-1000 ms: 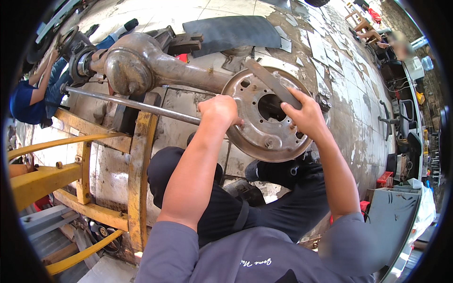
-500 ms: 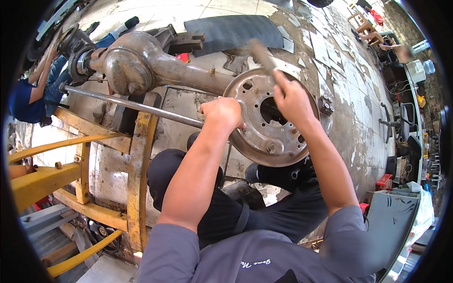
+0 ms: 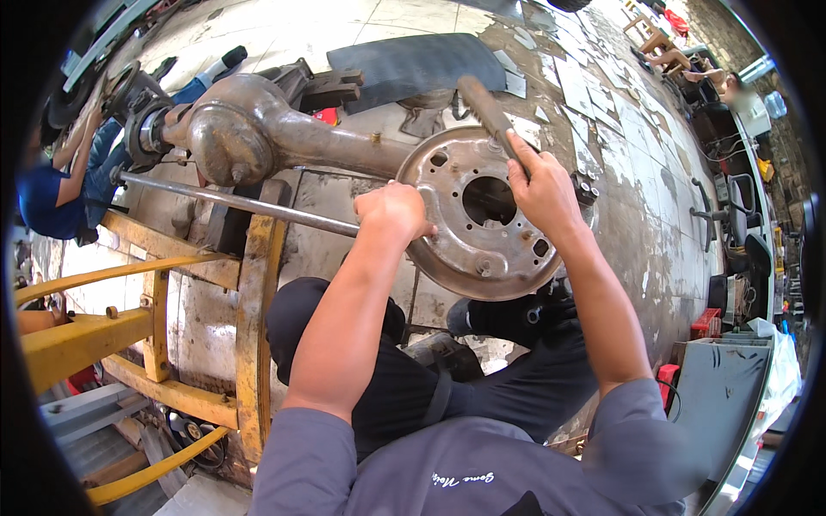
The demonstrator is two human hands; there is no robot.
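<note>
while your left hand (image 3: 391, 212) sits at the left rim of a round, rust-brown metal plate with a large central hole (image 3: 460, 258), its fingers are curled, though you cannot tell from here what the hidden fingertips close on. your right hand (image 3: 544, 185) has its fingers wrapped around a long, narrow, brown brush-like tool (image 3: 489, 112), which slants over the plate's upper edge, its far end reaching past that rim; whether it touches the metal cannot be told. the plate stands at the right end of a brown-grey metal axle with a bulging round housing (image 3: 232, 129), in front of your bent knees. a long, grey, round metal rod (image 3: 232, 200) runs below the axle and passes out of sight behind your left forearm. to your left stands a yellow-painted, worn metal frame (image 3: 254, 344). beyond the axle, a dark, ridged, curved sheet (image 3: 422, 64) lies on the pale, worn tiled floor (image 3: 637, 284). near the axle's left end, a person in a blue top (image 3: 52, 202) reaches forward.
</note>
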